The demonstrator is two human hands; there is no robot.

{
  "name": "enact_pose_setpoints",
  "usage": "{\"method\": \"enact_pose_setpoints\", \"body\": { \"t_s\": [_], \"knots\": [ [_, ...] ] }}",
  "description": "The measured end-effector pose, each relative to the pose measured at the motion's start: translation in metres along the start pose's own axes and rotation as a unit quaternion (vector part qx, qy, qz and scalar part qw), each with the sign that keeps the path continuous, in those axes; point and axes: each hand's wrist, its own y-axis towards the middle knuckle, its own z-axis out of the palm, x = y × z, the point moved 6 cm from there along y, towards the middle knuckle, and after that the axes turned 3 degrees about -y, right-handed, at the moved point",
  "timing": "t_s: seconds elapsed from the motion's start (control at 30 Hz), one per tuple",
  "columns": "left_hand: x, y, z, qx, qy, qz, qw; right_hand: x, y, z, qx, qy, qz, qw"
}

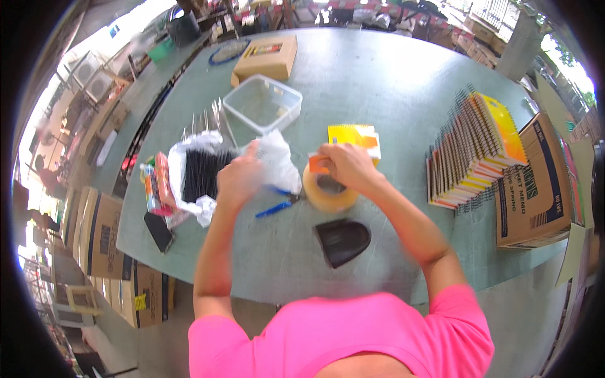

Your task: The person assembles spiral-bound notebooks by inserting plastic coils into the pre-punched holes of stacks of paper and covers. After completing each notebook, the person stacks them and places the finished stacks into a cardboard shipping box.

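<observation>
My right hand [350, 166] is closed, its fingers bent down at the edge of a small orange piece [319, 165], above a wide roll of clear tape [329, 199]. Behind it lies a small spiral notebook [350, 133] with a yellow cover. Motion blurs my left hand [242, 175]; it hovers between a bundle of black spiral wires [203, 175] in white plastic and a crumpled white plastic bag [278, 160]. Blue-handled pliers [275, 209] rest on the table just right of it. Nearer me sits a dark half-oval object [342, 240].
A tall stack of spiral notebooks [469, 151] stands at right, beside a cardboard box [535, 189]. Farther back are a clear plastic tub [263, 104] and a brown carton [268, 58]. Small colourful boxes [161, 183] and a black block [159, 232] line the left table edge.
</observation>
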Motion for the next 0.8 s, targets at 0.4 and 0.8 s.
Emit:
{"method": "enact_pose_setpoints", "body": {
  "t_s": [0.4, 0.8],
  "knots": [
    [-0.047, -0.028, 0.012, -0.055, -0.387, 0.137, 0.91, 0.009, 0.006, -0.001, 0.049, -0.028, -0.012, 0.998],
    [-0.054, -0.023, 0.03, -0.054, -0.422, 0.082, 0.901, 0.015, 0.005, -0.003, 0.023, 0.061, -0.001, 0.998]
  ]
}}
